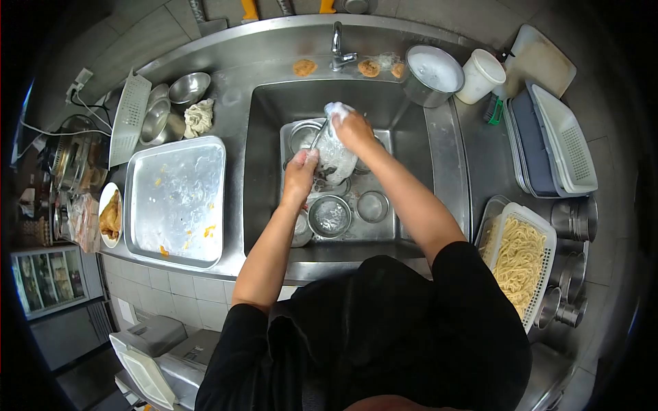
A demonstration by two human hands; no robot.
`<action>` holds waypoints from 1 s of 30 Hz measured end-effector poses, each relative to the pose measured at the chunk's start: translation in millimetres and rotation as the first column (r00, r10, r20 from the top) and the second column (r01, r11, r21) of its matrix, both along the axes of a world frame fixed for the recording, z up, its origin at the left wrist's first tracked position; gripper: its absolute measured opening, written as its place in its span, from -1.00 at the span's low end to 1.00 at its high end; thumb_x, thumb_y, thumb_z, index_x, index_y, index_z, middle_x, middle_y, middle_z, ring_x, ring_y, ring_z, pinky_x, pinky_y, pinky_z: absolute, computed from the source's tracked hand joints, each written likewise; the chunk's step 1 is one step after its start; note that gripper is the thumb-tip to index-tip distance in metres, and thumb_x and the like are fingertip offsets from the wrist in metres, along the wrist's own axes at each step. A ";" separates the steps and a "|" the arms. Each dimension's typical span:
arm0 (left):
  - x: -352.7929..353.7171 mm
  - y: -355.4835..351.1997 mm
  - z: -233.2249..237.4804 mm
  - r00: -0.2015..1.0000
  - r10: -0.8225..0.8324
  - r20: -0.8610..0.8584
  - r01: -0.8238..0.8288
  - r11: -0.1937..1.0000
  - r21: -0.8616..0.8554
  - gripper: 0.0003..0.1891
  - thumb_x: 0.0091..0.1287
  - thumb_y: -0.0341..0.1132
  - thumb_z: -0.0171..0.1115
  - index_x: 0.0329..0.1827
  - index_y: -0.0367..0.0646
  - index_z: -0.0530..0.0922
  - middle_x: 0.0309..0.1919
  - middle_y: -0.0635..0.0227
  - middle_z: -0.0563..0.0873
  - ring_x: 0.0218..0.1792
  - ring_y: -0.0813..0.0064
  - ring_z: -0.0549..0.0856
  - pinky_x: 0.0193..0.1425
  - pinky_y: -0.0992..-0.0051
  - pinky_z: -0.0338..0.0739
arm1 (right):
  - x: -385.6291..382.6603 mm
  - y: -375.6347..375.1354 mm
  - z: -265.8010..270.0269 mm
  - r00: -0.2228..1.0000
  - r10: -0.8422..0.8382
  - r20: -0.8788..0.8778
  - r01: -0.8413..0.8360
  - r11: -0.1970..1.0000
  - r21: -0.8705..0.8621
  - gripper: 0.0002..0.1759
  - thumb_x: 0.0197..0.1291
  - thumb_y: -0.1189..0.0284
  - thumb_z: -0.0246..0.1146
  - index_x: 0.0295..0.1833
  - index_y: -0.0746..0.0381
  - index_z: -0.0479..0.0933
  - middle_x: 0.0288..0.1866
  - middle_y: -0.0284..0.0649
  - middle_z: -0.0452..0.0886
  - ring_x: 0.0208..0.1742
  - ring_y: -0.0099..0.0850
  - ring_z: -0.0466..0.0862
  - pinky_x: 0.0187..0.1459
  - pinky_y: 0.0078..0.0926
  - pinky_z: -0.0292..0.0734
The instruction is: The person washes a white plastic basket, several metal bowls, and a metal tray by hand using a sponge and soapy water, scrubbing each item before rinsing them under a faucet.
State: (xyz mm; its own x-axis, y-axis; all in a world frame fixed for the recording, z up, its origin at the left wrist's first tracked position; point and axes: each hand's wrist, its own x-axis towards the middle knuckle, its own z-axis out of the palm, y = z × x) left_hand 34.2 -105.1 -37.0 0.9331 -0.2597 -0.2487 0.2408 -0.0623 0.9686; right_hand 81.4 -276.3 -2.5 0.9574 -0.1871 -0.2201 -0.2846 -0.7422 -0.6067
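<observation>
Over the metal sink [411, 171], my left hand [300, 177] is closed on the lower end of a thin metal utensil [318, 135]. My right hand [354, 130] presses a soapy white cloth [337, 109] against the utensil's upper end. What kind of utensil it is cannot be made out. Foamy translucent material [336, 159] hangs below my right hand. Lower in the sink stand a round metal bowl [330, 216] with suds and a smaller round container [372, 206]. Another round metal container [303, 137] lies beyond my left hand, partly hidden.
A wet metal tray [175, 202] lies left of the sink, beside metal bowls [189, 88] and a crumpled cloth [199, 118]. The faucet [337, 48] rises behind the sink. A large pot [434, 74] and white bucket [480, 76] stand back right; a noodle basket [519, 264] sits right.
</observation>
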 end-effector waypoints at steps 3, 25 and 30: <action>9.3 2.7 -12.9 0.999 0.021 0.035 -0.021 1.000 -0.010 -0.80 0.40 -0.20 0.05 -0.30 -0.10 0.51 -0.54 0.62 0.45 -0.53 0.76 0.33 -0.49 0.67 0.20 | -44.1 43.8 -2.8 0.666 0.299 0.683 -0.129 0.948 -0.289 -0.64 0.20 0.32 0.08 0.05 0.26 0.50 0.01 0.07 0.56 0.02 -0.08 0.57 0.04 -0.20 0.47; 2.9 0.7 -33.4 0.859 0.073 -0.507 -0.416 0.677 -0.607 -0.49 0.41 0.09 -0.13 0.13 -0.18 0.38 -0.11 0.30 0.63 -0.24 0.42 0.62 -0.31 0.44 0.55 | -35.6 46.1 -90.0 0.799 -0.599 0.057 0.456 0.664 0.593 -0.45 0.32 0.08 -0.08 0.15 0.34 0.37 -0.15 0.01 0.60 -0.19 -0.07 0.60 -0.16 -0.19 0.47; 7.2 -14.4 -20.6 0.931 0.313 -0.188 -0.329 0.942 -0.066 -0.58 0.42 -0.08 0.00 -0.19 -0.38 0.54 -0.39 0.31 0.62 -0.45 0.58 0.51 -0.36 0.48 0.43 | -48.5 75.0 -62.3 0.724 -0.154 0.672 0.169 0.985 0.043 -0.47 0.19 0.34 0.07 0.27 0.30 0.28 0.29 0.13 0.28 0.21 0.11 0.36 0.24 -0.18 0.28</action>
